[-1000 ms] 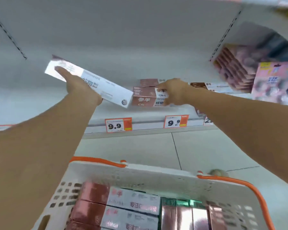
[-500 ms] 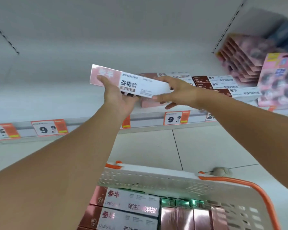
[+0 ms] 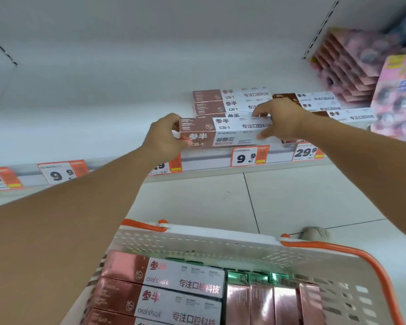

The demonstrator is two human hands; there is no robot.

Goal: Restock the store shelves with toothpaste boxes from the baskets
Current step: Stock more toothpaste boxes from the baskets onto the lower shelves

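Head view, item 1: toothpaste box (image 3: 225,134), copper-and-white, marked CB-1. Half a second ago it was held up in the air, tilted, above the shelf front; now it lies level at the front edge of the shelf (image 3: 80,127), directly ahead of the row of like boxes (image 3: 230,102) stacked behind it. Judged: placement nearly complete, only squaring-up and release left.

Item 2: left hand (image 3: 165,139). Fingers curled round the box's copper end, thumb on the front face, other fingers over the top.

Item 3: right hand (image 3: 279,120). Fingers spread and bent over the white end, fingertips on the top face, thumb on the front face: a pinch across the box.

Item 4: neighbouring stock. Darker brown boxes (image 3: 314,102) to the right, just beside the right wrist; pink packs (image 3: 394,99) farther right.

Item 5: edges. The box's front face stands above the price rail (image 3: 209,158) and the 9.9 tag (image 3: 246,157); whether it overhangs cannot be told.

Item 6: open room. Bare white shelf runs wide to the left of the left hand; the right side is crowded.

Item 7: basket (image 3: 220,242), white with an orange handle (image 3: 352,266), below and well apart from the shelf, holding more toothpaste boxes (image 3: 174,292) flat and upright. Judged: much restocking remains.
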